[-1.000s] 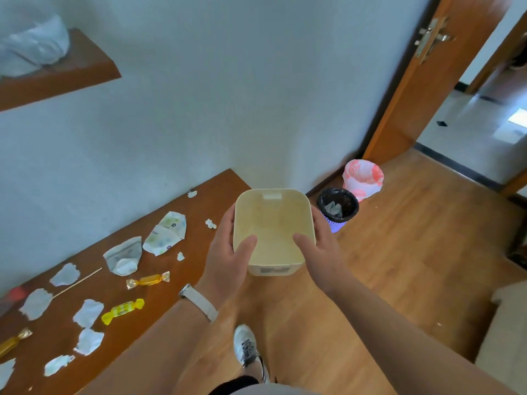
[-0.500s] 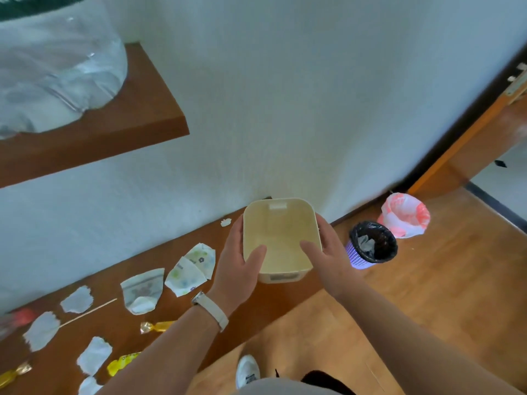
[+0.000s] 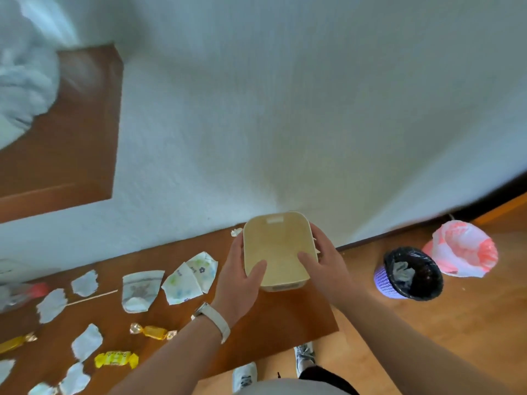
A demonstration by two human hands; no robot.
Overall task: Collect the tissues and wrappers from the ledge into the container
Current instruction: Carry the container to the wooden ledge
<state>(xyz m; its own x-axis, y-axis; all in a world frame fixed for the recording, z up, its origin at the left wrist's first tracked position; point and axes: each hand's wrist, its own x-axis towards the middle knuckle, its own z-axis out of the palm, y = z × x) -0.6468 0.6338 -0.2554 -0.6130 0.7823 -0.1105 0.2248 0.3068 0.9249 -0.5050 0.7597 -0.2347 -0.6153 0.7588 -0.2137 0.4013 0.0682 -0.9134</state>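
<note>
Many scraps: torn tissues [image 3: 87, 341] and wrappers lie spread over the left part of the ledge [image 3: 285, 320], none in the container.
Far left: a gold candy [image 3: 17, 342] at the frame edge, white tissue bits above and below it, and a blurred clear thing with a red end that I cannot identify.
Stick: a thin pale stick [image 3: 92, 297] lies flat between two tissue pieces.
Candies: a second gold candy [image 3: 153, 332] and a yellow candy [image 3: 116, 359] sit near my left forearm, apart from each other.
Packets: a grey-printed packet [image 3: 141, 289] and, just beside it, a flowered packet [image 3: 191, 277], both torn and flat.
Shelf: upper left, a brown shelf [image 3: 71, 143] on the wall with something pale and blurred on it.
Left hand: my left hand [image 3: 241, 280] grips the container's left wall, thumb hooked over the near rim; a white watch [image 3: 214, 320] is on that wrist.
Container: the cream container [image 3: 275, 246] is empty, at the right end of the ledge, against the wall; I cannot tell whether it rests on the wood.
Right hand: my right hand [image 3: 325, 263] clasps the right wall, thumb inside the rim.
Floor, right: a purple bin [image 3: 407, 276] with a black liner, and a pink-white bag [image 3: 462, 249] just beside it.
</note>
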